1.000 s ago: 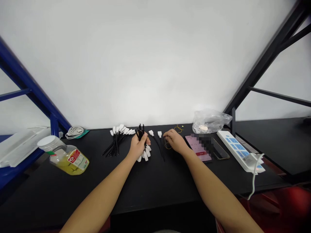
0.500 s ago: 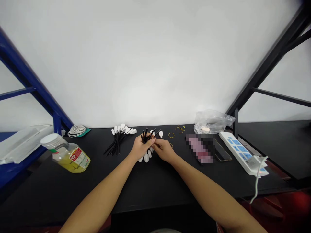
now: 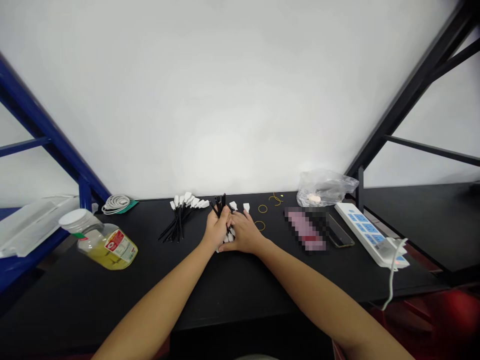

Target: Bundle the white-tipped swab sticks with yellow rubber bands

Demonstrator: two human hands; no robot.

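Clenches a bundle of short black cables with flat white heads [image 3: 219,202] in left hand [image 3: 216,227], about mid-table near the back. Splays black tips up toward the pale wall [image 3: 240,100]; bunches white heads low by the fist, partly hidden. Cups right hand [image 3: 245,234] around the white heads, thumb on the near side; can't tell whether gripping or only touching. Just past right fingers, see two loose flat white heads [image 3: 246,207], then thin yellow rubber loops [image 3: 262,209]. Left of left hand, see a fanned pile of matching cables [image 3: 180,220], close to the back edge. Has wide black tabletop [image 3: 236,295] between forearms, down to the front edge. Farther out, bounded by a clear jar with yellow contents [image 3: 108,247] left, a white power strip with blue sockets [image 3: 363,230] right.
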